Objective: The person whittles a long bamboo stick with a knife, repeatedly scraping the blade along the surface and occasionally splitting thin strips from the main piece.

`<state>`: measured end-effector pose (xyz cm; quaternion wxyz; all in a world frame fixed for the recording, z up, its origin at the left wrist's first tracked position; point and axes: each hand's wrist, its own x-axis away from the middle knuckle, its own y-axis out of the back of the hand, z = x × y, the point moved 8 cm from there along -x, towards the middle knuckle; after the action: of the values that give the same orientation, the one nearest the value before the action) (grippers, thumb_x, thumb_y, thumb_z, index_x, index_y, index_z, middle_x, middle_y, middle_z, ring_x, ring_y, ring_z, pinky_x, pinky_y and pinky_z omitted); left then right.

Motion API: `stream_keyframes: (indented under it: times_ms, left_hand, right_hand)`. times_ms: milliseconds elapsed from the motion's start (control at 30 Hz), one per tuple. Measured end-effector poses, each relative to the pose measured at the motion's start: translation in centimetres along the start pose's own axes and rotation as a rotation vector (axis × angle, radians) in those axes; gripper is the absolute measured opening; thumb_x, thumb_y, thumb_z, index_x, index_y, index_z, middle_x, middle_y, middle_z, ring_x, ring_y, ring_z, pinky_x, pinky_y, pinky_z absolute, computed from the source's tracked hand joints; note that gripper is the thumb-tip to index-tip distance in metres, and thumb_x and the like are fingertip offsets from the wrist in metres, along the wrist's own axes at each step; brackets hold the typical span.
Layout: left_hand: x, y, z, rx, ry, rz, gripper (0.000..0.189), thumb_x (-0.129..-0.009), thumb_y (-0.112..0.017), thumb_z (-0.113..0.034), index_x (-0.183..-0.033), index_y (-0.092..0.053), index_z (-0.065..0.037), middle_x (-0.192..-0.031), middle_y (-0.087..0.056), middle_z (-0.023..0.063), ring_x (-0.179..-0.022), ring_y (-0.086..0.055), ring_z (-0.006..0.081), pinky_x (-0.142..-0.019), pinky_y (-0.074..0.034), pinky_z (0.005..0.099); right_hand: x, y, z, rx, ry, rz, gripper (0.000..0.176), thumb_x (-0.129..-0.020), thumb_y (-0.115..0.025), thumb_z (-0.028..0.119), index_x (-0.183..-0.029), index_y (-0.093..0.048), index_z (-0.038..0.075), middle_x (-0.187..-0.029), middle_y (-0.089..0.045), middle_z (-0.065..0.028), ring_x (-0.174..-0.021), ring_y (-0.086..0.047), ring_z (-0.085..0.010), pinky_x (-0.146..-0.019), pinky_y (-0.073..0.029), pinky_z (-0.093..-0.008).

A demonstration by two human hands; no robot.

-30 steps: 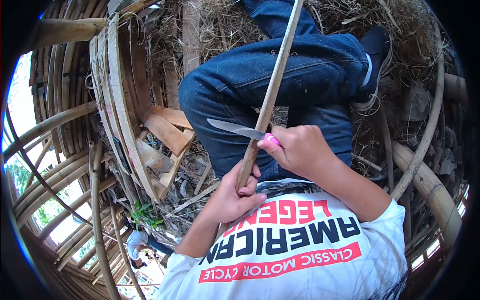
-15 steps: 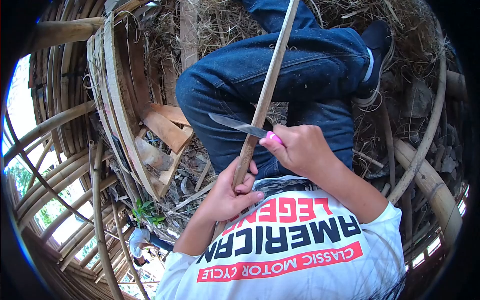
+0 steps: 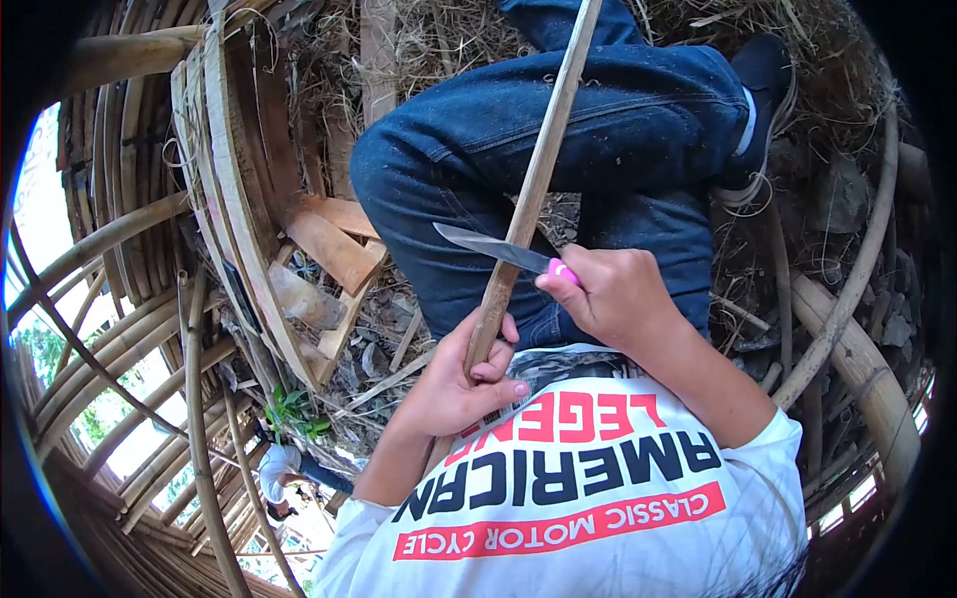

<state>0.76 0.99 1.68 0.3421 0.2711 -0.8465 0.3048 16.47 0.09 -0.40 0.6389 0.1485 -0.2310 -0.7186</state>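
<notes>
A long wooden stick (image 3: pixel 543 154) slants from the top of the view down to my waist, crossing in front of my bent, jeans-clad leg (image 3: pixel 439 130). Its lower end is wrapped by the fingers of my left hand (image 3: pixel 467 377), close to my shirt. My right hand (image 3: pixel 613 294) is closed round the pink handle (image 3: pixel 561 271) of a knife. The knife's blade (image 3: pixel 485 245) lies across the stick a little above my left hand, its tip pointing left. Most of the handle is hidden in my fist.
Cut boards and wood blocks (image 3: pixel 329 249) lie to the left beside a long plank frame (image 3: pixel 224 189). Bamboo poles (image 3: pixel 862 374) curve along both sides. Dry shavings (image 3: pixel 688 20) cover the ground at the top. A person (image 3: pixel 284 473) is at lower left beyond the bamboo.
My right hand and the knife have shifted slightly right and a little down. The left hand keeps its hold on the stick, almost unmoved.
</notes>
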Motion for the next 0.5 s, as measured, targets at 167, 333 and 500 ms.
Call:
stream_keyframes:
  times_ms: [167, 333, 500]
  left_hand:
    - [-0.3, -0.3, 0.1, 0.007, 0.005, 0.017, 0.046, -0.078, -0.07, 0.006, -0.11, -0.039, -0.006, -0.066, -0.027, -0.0082, -0.059, -0.028, 0.0009, -0.058, -0.023, 0.0165]
    - [-0.6, -0.5, 0.2, 0.036, 0.003, 0.029, 0.046, -0.078, -0.069, 0.006, -0.11, -0.04, -0.006, -0.067, -0.027, -0.0083, -0.059, -0.028, 0.0008, -0.058, -0.024, 0.0164]
    - [-0.2, 0.0, 0.2, 0.029, 0.022, 0.006, 0.046, -0.077, -0.069, 0.007, -0.11, -0.04, -0.006, -0.067, -0.028, -0.0083, -0.059, -0.029, 0.0005, -0.057, -0.024, 0.0164]
  right_hand:
    - [-0.1, -0.2, -0.2, 0.024, -0.002, 0.014, 0.046, -0.092, -0.056, 0.047, -0.071, -0.06, 0.006, -0.056, -0.06, -0.0119, -0.05, -0.062, -0.0286, -0.045, -0.047, -0.0365]
    - [-1.1, -0.1, 0.3, -0.016, 0.019, -0.013, 0.047, -0.092, -0.057, 0.048, -0.072, -0.059, 0.006, -0.057, -0.061, -0.0123, -0.05, -0.062, -0.0293, -0.045, -0.048, -0.0362]
    - [0.1, -0.1, -0.3, -0.005, 0.029, -0.01, 0.046, -0.091, -0.057, 0.048, -0.072, -0.059, 0.006, -0.057, -0.06, -0.0124, -0.05, -0.062, -0.0291, -0.045, -0.048, -0.0356]
